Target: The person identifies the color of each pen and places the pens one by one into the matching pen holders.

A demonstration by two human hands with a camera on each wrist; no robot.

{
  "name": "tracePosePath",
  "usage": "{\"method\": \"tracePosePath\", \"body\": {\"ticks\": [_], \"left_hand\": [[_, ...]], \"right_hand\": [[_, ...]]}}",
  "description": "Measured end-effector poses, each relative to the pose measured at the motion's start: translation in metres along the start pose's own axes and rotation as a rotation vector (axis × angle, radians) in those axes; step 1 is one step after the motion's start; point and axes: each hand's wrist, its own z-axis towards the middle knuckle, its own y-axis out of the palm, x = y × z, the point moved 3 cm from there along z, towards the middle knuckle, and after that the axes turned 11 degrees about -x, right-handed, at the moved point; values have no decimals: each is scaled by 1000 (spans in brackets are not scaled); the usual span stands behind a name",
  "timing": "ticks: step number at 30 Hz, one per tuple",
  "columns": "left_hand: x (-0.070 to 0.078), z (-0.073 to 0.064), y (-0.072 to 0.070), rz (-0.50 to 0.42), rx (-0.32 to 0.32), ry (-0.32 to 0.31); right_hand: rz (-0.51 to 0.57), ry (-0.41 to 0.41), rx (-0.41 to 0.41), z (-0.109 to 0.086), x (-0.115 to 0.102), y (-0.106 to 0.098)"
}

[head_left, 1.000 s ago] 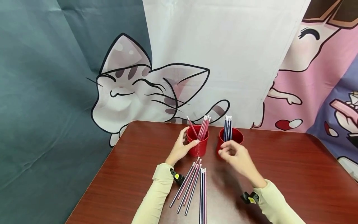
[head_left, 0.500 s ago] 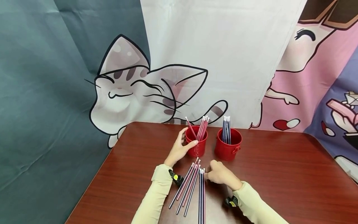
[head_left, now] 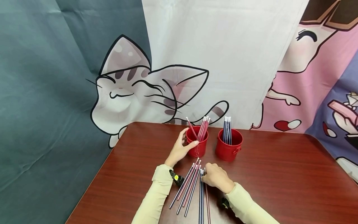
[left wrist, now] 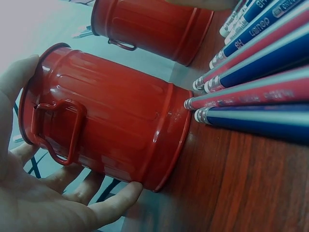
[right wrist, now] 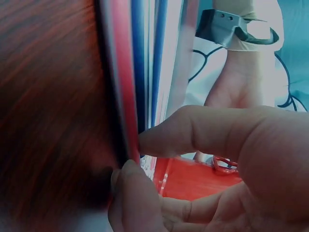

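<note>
My left hand [head_left: 179, 150] holds the left red bucket [head_left: 199, 151] around its side, thumb at the rim and fingers along the far side, as the left wrist view shows. Several red pencils [head_left: 203, 129] stand in that bucket, one leaning left. Between thumb and index finger, my right hand [head_left: 217, 178] pinches a red pencil [right wrist: 124, 82] near its eraser end. That pencil lies at the right of the blue pencils [head_left: 201, 199]. The hand covers part of its upper end in the head view.
Right of the held bucket stands another red bucket [head_left: 227, 152] with several blue pencils [head_left: 227, 132] in it. A fanned group of mixed red and blue pencils [head_left: 185, 188] lies in front of the left bucket on the brown table [head_left: 120, 174]. A printed cloth [head_left: 223, 46] hangs behind.
My right hand has moved from the right bucket down and left to the loose pencils and now pinches a red one, whose lower end has swung right. The left hand stays on its bucket.
</note>
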Motion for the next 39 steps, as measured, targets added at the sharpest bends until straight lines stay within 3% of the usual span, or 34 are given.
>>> {"method": "tracePosePath", "body": {"ticks": [9,17,39], "left_hand": [[3,0,0,-1,-8,10],[1,-3,0,14,2,-10],[2,-5,1,16,-1,-22]], "right_hand": [[9,-93,115,-4,-2,2],[-11,-53,85,-6,-4,3],[82,-86,65,-1,4,-4]]}}
